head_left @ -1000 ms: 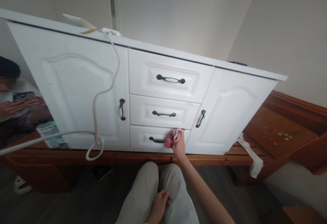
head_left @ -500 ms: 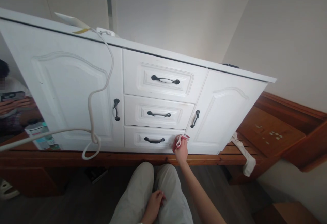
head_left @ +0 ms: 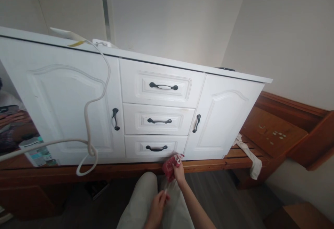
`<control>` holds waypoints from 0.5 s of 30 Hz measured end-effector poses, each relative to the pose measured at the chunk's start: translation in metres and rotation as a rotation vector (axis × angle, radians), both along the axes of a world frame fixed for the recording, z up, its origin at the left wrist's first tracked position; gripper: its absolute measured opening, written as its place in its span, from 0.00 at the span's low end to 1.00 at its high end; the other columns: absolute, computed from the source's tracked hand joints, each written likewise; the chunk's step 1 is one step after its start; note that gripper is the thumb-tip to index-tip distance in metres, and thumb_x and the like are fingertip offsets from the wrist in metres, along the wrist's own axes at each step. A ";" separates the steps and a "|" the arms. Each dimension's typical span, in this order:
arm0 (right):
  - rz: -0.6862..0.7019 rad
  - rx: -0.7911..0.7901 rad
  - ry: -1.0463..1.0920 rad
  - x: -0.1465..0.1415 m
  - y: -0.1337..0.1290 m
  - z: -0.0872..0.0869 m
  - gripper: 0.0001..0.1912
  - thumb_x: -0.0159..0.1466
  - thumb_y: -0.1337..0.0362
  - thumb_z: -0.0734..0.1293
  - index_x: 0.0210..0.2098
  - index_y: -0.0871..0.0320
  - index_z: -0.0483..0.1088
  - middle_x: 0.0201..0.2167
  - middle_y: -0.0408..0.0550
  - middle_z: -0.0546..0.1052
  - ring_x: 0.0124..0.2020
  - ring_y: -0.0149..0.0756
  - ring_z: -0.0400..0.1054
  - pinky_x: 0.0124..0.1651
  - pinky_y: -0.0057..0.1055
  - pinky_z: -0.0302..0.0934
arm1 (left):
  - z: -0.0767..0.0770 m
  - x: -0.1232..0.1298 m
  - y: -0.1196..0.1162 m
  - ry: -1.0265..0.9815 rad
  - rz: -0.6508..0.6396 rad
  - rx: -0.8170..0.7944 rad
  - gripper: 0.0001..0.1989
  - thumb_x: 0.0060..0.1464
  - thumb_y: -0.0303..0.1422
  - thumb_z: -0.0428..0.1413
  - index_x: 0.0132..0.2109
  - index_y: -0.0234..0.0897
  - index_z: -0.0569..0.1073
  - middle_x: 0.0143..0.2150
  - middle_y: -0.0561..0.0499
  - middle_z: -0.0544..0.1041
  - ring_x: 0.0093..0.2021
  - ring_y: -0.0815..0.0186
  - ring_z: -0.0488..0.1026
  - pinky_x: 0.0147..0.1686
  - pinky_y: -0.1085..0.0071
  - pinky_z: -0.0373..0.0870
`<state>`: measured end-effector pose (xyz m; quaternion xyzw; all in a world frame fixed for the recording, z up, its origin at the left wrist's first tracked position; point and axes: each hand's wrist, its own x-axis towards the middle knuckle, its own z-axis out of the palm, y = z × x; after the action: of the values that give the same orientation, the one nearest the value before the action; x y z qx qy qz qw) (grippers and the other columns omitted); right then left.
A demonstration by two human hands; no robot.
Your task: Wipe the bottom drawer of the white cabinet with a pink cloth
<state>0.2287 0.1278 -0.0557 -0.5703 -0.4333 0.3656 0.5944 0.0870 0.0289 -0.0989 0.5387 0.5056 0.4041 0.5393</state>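
My right hand is closed on a red and white cloth, which hangs in front of the wooden bench edge, just below the bottom drawer. Over my lap, my left hand is closed with the fingers drawn together; something small and pale shows at its fingertips, too blurred to name. The white cabinet has three drawers between two doors, all shut, with dark handles.
A pale cable hangs looped over the left door. Bottles stand at the cabinet's left side, near a seated person's hands. A white cloth drapes over the wooden bench at right.
My right hand has drawn the red cloth down and left, off the bottom drawer's corner. My left hand has risen slightly from my lap. The view has shifted a little.
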 end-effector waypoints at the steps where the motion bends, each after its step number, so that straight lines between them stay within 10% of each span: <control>1: 0.001 -0.024 0.066 0.003 -0.015 -0.001 0.16 0.51 0.58 0.68 0.38 0.57 0.70 0.36 0.50 0.78 0.39 0.46 0.73 0.48 0.45 0.67 | 0.020 -0.007 0.010 0.007 0.035 0.068 0.33 0.55 0.63 0.43 0.30 0.37 0.72 0.31 0.45 0.75 0.35 0.58 0.71 0.40 0.64 0.65; 8: 0.102 -0.226 0.948 0.009 -0.160 -0.025 0.21 0.50 0.58 0.77 0.41 0.61 0.78 0.40 0.54 0.83 0.42 0.44 0.78 0.53 0.41 0.68 | 0.142 -0.044 0.112 0.261 0.241 0.515 0.22 0.65 0.48 0.43 0.40 0.38 0.74 0.43 0.45 0.76 0.47 0.56 0.70 0.50 0.61 0.64; 15: -0.116 -0.226 1.035 0.008 -0.198 -0.046 0.22 0.37 0.56 0.82 0.31 0.52 0.78 0.34 0.47 0.83 0.40 0.51 0.78 0.48 0.49 0.72 | 0.128 -0.035 0.146 0.572 0.119 0.613 0.15 0.65 0.40 0.46 0.43 0.37 0.74 0.46 0.44 0.76 0.50 0.52 0.68 0.51 0.57 0.66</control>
<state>0.2368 -0.0697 -0.1021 -0.3988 -0.0089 0.6103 0.6844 0.0519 0.1754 0.0294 0.7345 0.5216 0.4005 0.1676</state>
